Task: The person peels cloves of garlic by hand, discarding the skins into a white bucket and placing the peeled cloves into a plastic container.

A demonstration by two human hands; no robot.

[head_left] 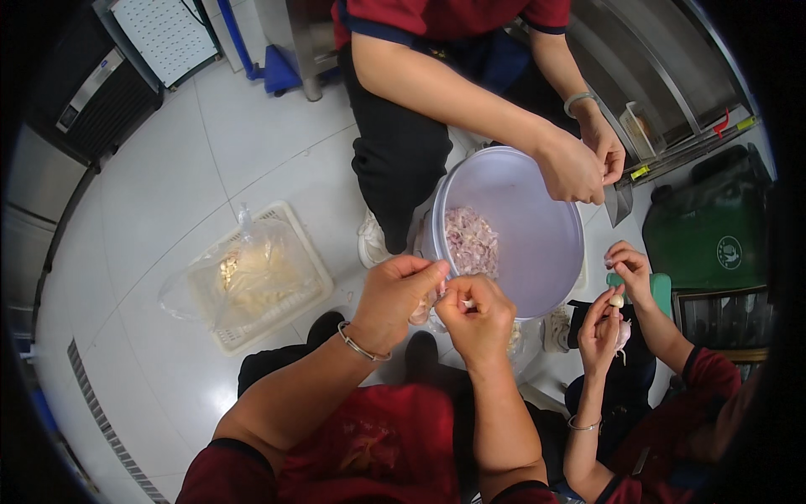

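A: Please, where is the garlic?
B: The garlic (pixel 440 289) is between the person's two hands, at the near left side of the large bucket (pixel 541 239).
A: And how are the fingers?
B: The left hand (pixel 393 301) pinches it between thumb and forefinger. The right hand (pixel 480 323) has its fingertips pressed together on it also, the other fingers curled in. How these curled fingers hold, I cannot tell, because they are partly hidden.
A: What lies in the bucket?
B: A heap of pinkish skins (pixel 472 242), gathered at its left side.
A: And around it?
B: To the left, a white basket (pixel 321 284) carries a clear bag (pixel 273 267) with pale cloves. Across the bucket, one co-worker holds a knife (pixel 620 206). At the right, another co-worker's fingers hold a white clove (pixel 617 300), near a green bin (pixel 701 223).
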